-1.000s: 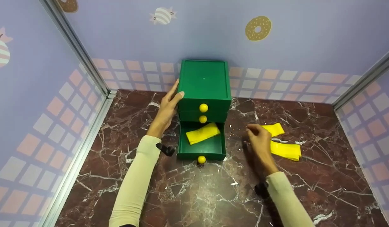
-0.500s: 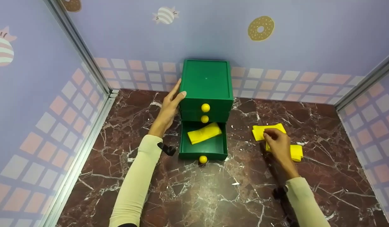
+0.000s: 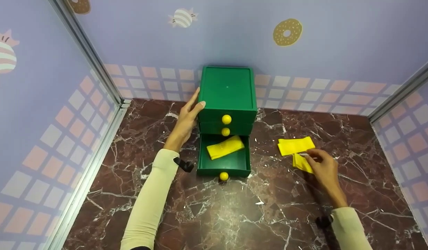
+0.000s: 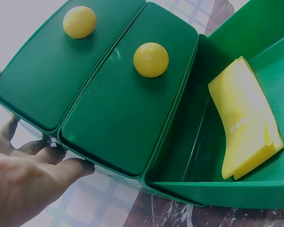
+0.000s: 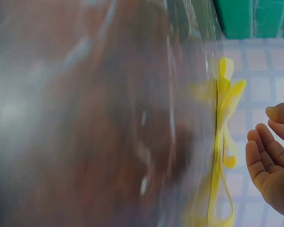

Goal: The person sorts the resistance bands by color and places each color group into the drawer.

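A green drawer unit with round yellow knobs stands against the back wall. Its bottom drawer is pulled out, with a folded yellow cloth strip lying inside. My left hand rests along the unit's left side, thumb at the top front corner, fingers extended. To the right, two more folded strips lie on the tabletop: a farther strip and a nearer strip. My right hand hovers over the nearer one and partly covers it. In the right wrist view its loosely bent fingers are apart from the yellow cloth.
The brown marbled tabletop runs up to a lilac back wall and patterned side panels. A metal rail edges the left side. The upper drawers of the unit are closed.
My right hand has moved right, past the farther strip, to the nearer strip. The left hand stays on the drawer unit, and the strip in the drawer has not moved.
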{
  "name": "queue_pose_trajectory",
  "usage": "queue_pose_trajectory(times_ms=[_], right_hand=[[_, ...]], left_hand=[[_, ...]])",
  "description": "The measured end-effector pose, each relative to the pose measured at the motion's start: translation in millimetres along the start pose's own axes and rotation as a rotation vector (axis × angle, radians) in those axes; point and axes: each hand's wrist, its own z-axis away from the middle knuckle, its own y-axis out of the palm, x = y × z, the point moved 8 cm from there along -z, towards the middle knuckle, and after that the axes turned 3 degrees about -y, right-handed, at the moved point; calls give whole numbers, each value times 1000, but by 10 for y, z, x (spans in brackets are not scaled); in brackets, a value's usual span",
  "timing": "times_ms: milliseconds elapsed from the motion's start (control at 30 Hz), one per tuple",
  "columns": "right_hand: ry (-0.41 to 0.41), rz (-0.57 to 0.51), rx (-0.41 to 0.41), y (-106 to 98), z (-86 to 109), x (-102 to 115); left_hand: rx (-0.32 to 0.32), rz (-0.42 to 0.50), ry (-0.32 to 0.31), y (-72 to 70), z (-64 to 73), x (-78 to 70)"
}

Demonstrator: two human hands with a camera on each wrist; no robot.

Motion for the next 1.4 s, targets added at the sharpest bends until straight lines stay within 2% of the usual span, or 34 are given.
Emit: queue_pose_trajectory(times_ms=[333, 533, 667, 867, 1033, 1300, 1400], right_hand=[[17, 9, -71, -396, 154, -110], [52, 54, -113, -558, 252, -233], [130, 73, -102, -577, 312, -341], [243, -37, -77, -519, 406, -515], [257, -73, -105, -507, 452, -575], [287, -12, -187, -573, 474, -647], [318, 2, -186, -593, 476, -672]], left_hand=[[-14, 5, -1, -35, 44, 9], [-3, 19, 23, -68, 49, 14], [-14, 18, 25, -91, 46, 31], [-11, 35, 3, -79, 47, 66], [-7, 31, 5, -36, 40, 47], [0, 28, 6, -2, 10, 12], [9, 15, 8, 9, -2, -5]])
